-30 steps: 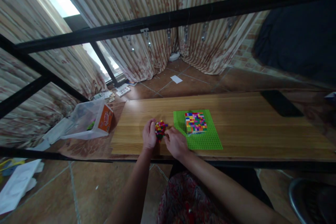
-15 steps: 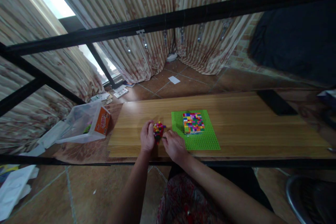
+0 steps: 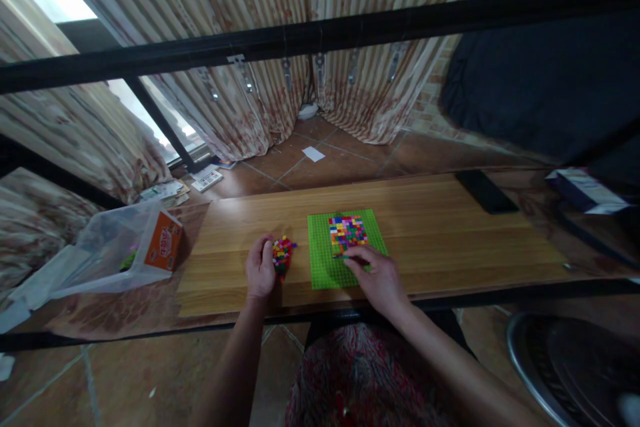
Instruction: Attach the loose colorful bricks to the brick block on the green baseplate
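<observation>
The half-open left hand (image 3: 261,268) cups the pile (image 3: 283,255) left of the plate (image 3: 323,275); the right hand (image 3: 379,278) pinches shut on seemingly one brick (image 3: 339,256) above it, likely light, stiff, best gripped by its sides.

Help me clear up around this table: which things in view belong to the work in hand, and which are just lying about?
In use:
loose coloured bricks beside the left hand
brick block near the right hand
green studded baseplate under the block

Lying about, it seems:
black phone-like slab
white paper on the floor
clear box with orange label
</observation>
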Motion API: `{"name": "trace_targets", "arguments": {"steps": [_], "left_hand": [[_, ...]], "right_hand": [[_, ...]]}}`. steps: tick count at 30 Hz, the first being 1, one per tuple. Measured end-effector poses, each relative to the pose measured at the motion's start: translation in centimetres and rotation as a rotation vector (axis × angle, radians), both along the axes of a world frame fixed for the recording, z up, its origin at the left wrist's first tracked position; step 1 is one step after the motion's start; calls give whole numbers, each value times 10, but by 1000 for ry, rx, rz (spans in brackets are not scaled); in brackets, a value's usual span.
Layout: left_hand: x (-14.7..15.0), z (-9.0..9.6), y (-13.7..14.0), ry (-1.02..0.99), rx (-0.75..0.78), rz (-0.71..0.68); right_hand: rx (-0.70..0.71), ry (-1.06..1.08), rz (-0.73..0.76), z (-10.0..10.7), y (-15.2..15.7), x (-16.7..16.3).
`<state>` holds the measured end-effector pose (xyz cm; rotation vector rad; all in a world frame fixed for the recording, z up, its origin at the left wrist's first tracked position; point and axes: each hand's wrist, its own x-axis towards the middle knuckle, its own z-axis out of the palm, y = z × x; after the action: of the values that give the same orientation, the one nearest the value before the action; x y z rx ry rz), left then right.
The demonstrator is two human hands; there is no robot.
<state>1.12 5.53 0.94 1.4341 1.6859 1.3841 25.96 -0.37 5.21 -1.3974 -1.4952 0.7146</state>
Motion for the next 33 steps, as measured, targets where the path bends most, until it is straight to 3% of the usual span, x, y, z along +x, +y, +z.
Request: {"name": "trace_targets", "arguments": {"steps": [6,17,27,33], "left_hand": [[-2,-4,1,16,-11,-1],[-2,-4,2,1,16,6],[0,3,1,24,1,-7],[-1,0,1,28,-5,0]], "right_hand": [[128,-125,-59,-2,19,22],[140,-218,-119,-12,27,25],[150,-153,-168,-13,24,21],[33,100,-276,-20,32,16]]}}
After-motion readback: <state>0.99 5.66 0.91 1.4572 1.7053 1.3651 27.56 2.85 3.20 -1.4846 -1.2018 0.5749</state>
